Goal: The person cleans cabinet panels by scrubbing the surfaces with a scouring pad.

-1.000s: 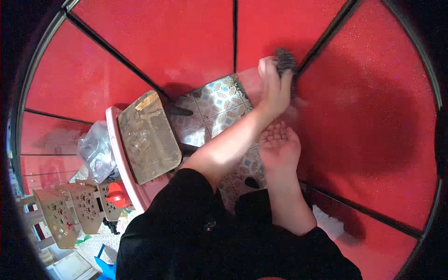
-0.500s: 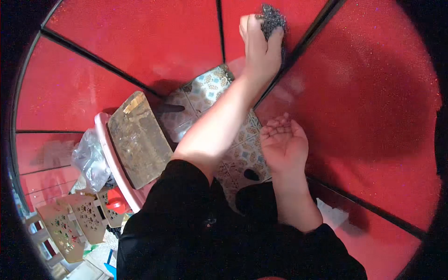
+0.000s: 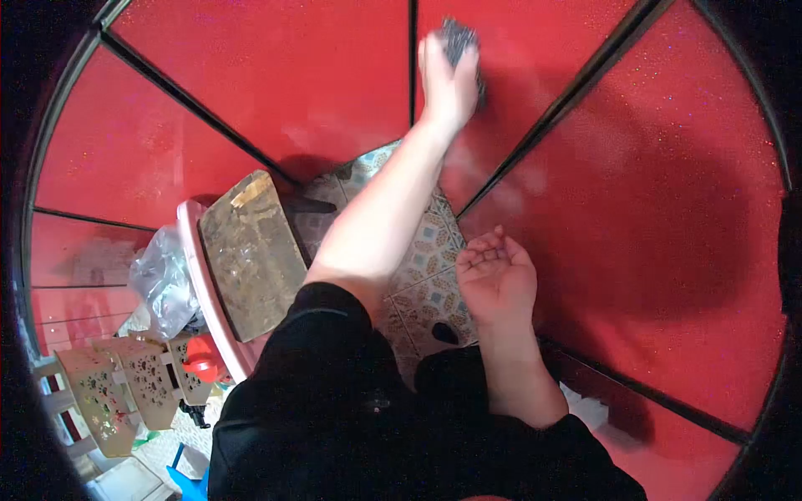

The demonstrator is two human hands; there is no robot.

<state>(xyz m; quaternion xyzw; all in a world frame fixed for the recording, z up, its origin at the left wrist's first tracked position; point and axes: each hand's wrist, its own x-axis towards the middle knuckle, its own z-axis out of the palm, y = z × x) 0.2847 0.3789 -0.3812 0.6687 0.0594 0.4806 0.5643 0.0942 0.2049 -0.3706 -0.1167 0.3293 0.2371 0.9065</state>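
At the top of the head view, my left hand [image 3: 448, 88] grips a dark grey scouring pad [image 3: 459, 43] against the red wall panel [image 3: 493, 125]. The fingers and pad are slightly blurred. My right hand [image 3: 498, 280] is held palm up, its fingers loosely curled and apart with nothing in them. It hovers near the lower wall, over the edge of the patterned floor tiles [image 3: 426, 250].
A worn brown board [image 3: 255, 255] leans on a pink rim [image 3: 205, 284] at the left. Near it are a clear plastic bag [image 3: 163, 280], a red object [image 3: 200, 359], beige baskets [image 3: 104, 397] and a blue item [image 3: 190, 483]. Black seams [image 3: 568, 100] divide the red panels.
My left hand, with the pad, first moved up along the wall, then left across the black seam onto the neighbouring panel. My right hand stays palm up in nearly the same place.
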